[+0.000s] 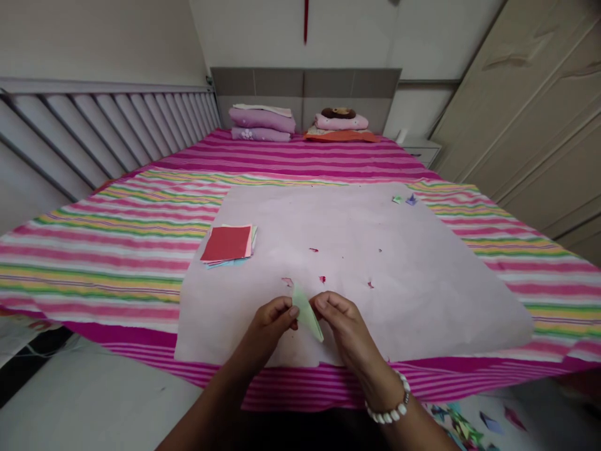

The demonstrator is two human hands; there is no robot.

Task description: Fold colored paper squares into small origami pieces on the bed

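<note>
A light green sheet of folded paper point(307, 313) is held up above the front part of the white sheet point(446, 300). My left hand point(272, 322) pinches its left side between thumb and fingers. On the other side, my right hand point(342, 322) has thumb and fingertips closed at the paper's right edge; a white bead bracelet circles that wrist. Further left lies a stack of square coloured papers point(227, 243), red on top. Two small folded paper pieces, one green point(397, 200) and one purple point(411, 199), rest at the far right corner.
Small red marks or holes point(322, 279) dot the white sheet, which lies on a striped bedspread point(117, 250). Folded bedding point(263, 122) is stacked at the headboard. Several colourful folded papers point(462, 429) lie low on the right, below the bed edge. A railing point(117, 131) runs along the left.
</note>
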